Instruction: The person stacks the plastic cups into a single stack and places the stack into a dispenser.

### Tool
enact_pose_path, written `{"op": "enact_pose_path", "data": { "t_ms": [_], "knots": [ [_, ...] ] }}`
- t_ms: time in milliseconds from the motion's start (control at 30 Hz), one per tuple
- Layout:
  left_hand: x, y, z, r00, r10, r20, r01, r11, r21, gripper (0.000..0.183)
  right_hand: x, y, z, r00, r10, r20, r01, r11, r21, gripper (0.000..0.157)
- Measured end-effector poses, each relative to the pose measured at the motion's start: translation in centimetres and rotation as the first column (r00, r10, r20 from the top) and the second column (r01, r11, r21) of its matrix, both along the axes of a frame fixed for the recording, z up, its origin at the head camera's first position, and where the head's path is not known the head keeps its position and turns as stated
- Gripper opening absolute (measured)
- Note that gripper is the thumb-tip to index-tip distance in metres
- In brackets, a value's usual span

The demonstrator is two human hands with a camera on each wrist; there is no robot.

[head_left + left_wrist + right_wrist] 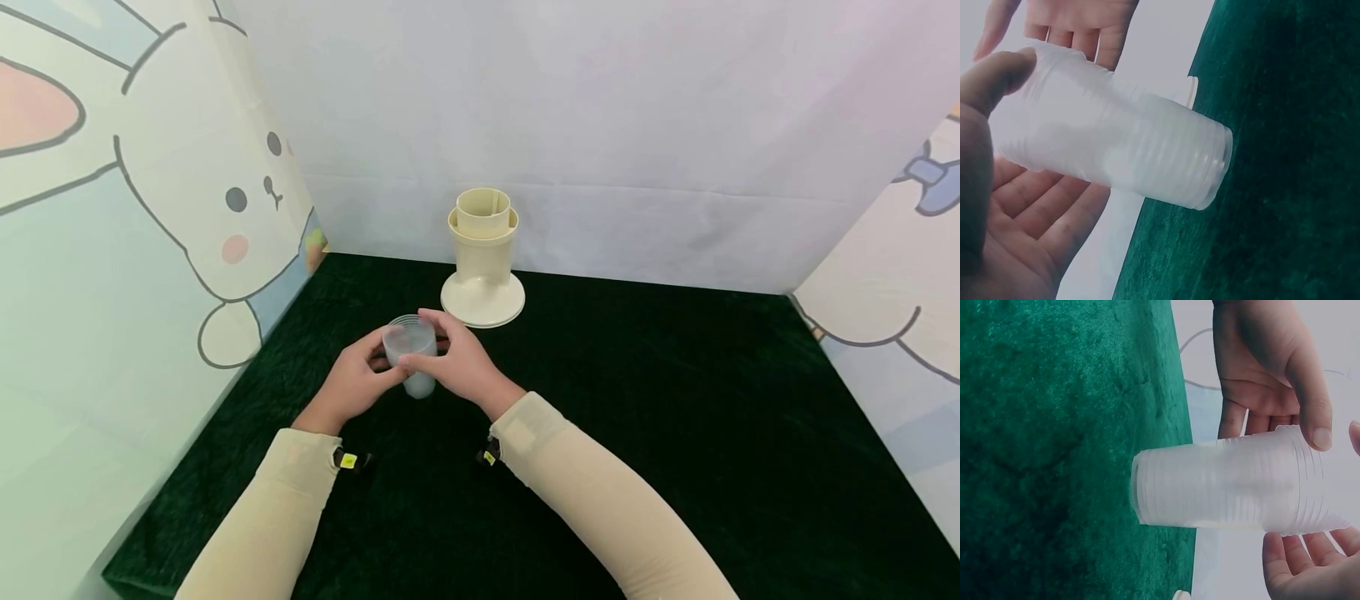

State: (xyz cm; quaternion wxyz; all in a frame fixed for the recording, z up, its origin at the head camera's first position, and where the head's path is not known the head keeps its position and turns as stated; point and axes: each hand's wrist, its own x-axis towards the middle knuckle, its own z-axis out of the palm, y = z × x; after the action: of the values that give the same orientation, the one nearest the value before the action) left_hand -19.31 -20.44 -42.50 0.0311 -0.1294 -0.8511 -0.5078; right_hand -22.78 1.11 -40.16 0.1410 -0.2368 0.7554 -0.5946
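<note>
A stack of clear plastic cups (410,340), nested and roughly upright, is held between both hands above the green cloth. My left hand (356,380) grips it from the left near the rims, thumb on the near side and fingers behind. From the other side my right hand (467,365) holds the upper part, its thumb across the front. The wrist views show the stacked rims and the ribbed lower end of the cups (1210,484), which no fingers cover. Just beyond the hands stands a cream cylindrical holder (483,260) with an inner tube and a round base.
Dark green velvety cloth (660,417) covers the table. A plain white curtain (637,125) hangs behind it. Side panels with cartoon rabbits (202,183) flank the table at left and right.
</note>
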Motion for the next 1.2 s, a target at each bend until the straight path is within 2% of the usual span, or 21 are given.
{"op": "enact_pose_path", "data": {
  "t_ms": [300, 533, 833, 1033, 1200],
  "knots": [
    [0.0, -0.1, 0.7, 0.998, -0.011, 0.063, 0.013, 0.999, -0.033, 0.069, -0.3, 0.6, 0.0, 1.0, 0.021, 0.003, -0.021, 1.0, -0.001, 0.078],
    [-0.4, -1.0, 1.6, 0.99, -0.052, 0.13, 0.06, 0.996, -0.059, 0.077, -0.5, 0.7, -0.1, 1.0, 0.028, -0.007, -0.028, 1.0, -0.014, 0.076],
    [-0.7, -2.1, 2.0, 0.985, -0.09, 0.147, 0.089, 0.996, 0.015, 0.067, -0.8, 0.3, -0.4, 0.999, 0.028, 0.023, -0.027, 1.0, -0.009, 0.08],
    [-0.9, -2.1, 2.0, 0.982, -0.087, 0.167, 0.085, 0.996, 0.018, 0.065, -0.9, 0.3, -0.3, 1.0, 0.024, 0.014, -0.024, 1.0, -0.014, 0.079],
    [-1.0, -1.5, 2.5, 0.981, -0.102, 0.166, 0.098, 0.995, 0.031, 0.064, -1.0, 0.8, 0.1, 1.0, 0.01, -0.008, -0.01, 1.0, -0.002, 0.078]
  ]
}}
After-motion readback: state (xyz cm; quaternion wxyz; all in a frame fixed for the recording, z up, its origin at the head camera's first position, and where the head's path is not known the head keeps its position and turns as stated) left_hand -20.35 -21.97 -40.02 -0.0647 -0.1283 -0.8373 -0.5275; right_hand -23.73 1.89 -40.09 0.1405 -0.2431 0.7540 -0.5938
